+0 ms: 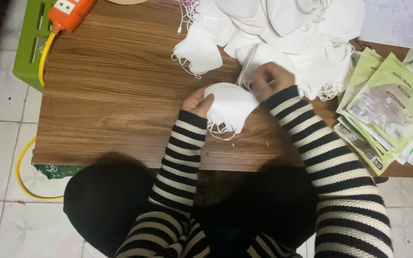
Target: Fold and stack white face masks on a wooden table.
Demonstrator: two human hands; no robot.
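Note:
My left hand (pixel 198 102) holds a small stack of folded white face masks (pixel 230 107) just above the wooden table (pixel 115 91). My right hand (pixel 269 80) grips the stack's upper right edge and its ear loops. Elastic loops dangle below the stack. A large loose pile of white masks (pixel 283 33) lies at the far side of the table, right behind my hands. Both arms wear black-and-white striped sleeves.
A fanned stack of green and clear flat mask packets (pixel 388 105) lies at the table's right edge. An orange power strip (pixel 70 12) with a yellow cable (pixel 44 57) sits at the far left corner beside a green stool (pixel 29 43). White paper (pixel 393 21) lies far right. Tiled floor surrounds the table.

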